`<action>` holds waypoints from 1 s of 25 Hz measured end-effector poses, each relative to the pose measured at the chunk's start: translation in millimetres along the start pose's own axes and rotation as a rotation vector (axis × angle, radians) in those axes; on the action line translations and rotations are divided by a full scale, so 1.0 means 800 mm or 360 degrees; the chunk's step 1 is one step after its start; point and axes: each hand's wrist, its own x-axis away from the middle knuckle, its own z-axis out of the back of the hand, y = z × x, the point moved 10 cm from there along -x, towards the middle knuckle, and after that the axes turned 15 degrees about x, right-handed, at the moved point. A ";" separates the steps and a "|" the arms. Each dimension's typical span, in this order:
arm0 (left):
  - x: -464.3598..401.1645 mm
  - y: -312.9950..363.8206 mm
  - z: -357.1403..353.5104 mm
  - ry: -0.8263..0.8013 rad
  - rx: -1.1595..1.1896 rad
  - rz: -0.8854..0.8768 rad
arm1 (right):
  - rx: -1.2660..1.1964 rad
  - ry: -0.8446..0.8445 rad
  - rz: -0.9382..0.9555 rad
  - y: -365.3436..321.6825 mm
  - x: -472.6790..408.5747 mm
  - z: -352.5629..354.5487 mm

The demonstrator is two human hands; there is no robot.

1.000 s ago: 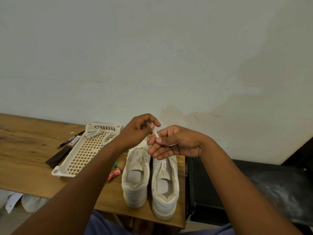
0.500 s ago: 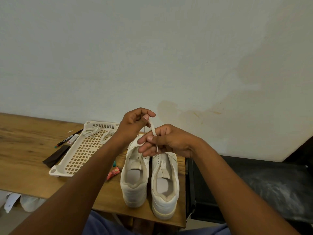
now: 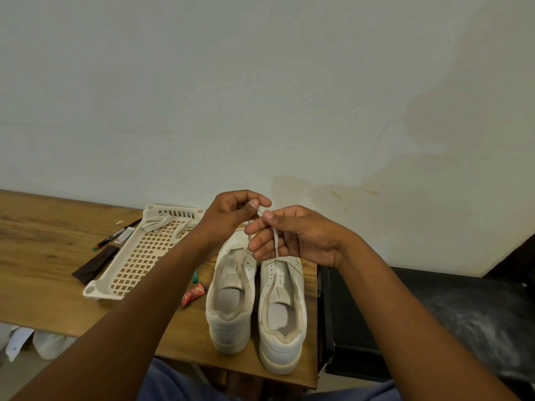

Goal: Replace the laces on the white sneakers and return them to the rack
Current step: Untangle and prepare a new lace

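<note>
Overhead, both hands (image 3: 269, 227) pinching one white lace (image 3: 276, 243), unlaced white sneakers (image 3: 254, 299) below, no readable branding.

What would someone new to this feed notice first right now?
Both hands meet mid-frame: the left hand and right hand pinch a thin white lace above a pair of white sneakers that stand side by side near the right end of the wooden table. Left of the shoes lies a cream lattice tray with more laces bundled at its far end.
</note>
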 end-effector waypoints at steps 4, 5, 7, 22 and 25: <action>-0.001 -0.003 -0.004 0.0010 -0.0040 0.0012 | -0.0325 -0.0010 0.0213 -0.020 0.001 0.002; -0.001 -0.004 -0.004 0.0026 -0.0128 0.0004 | -0.0473 0.0058 0.0306 -0.028 0.002 0.011; 0.000 -0.004 -0.009 0.0010 -0.0430 -0.0066 | -0.0786 0.0264 0.0499 -0.041 0.006 0.039; 0.011 0.029 -0.016 0.0132 -0.0054 -0.0074 | 0.0779 0.1055 0.0238 -0.016 0.000 0.066; 0.012 0.032 -0.002 0.0261 -0.0171 -0.0121 | 0.0692 0.0751 0.0092 -0.007 -0.014 0.038</action>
